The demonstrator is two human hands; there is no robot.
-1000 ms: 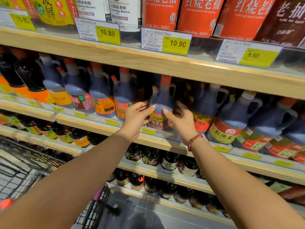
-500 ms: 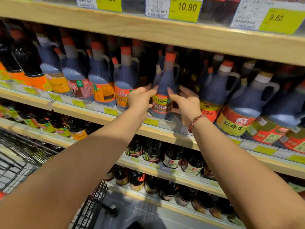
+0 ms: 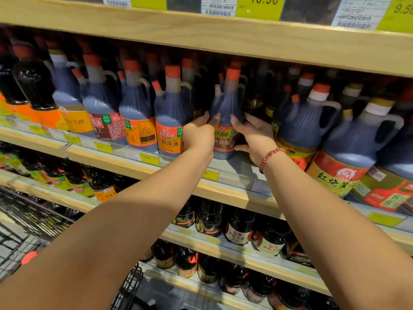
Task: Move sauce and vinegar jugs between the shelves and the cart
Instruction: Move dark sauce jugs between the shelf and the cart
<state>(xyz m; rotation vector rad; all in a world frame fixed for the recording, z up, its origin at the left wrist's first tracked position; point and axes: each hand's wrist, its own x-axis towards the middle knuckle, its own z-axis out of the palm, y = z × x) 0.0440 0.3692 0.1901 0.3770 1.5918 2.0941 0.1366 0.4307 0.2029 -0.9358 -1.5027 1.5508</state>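
One dark orange-capped sauce jug (image 3: 230,104), upright on shelf (image 3: 223,191), left hand (image 3: 197,136) and right hand (image 3: 254,136) gripping its sides

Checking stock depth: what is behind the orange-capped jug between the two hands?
Behind the jug, another orange cap shows in shadow; that bottle's body and label are covered by it.

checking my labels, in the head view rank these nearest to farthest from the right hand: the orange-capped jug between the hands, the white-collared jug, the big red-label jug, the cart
1. orange-capped jug, gripped on its right side by the right hand
2. white-collared jug, just right of that hand
3. big red-label jug, farther right
4. cart, far off at lower left
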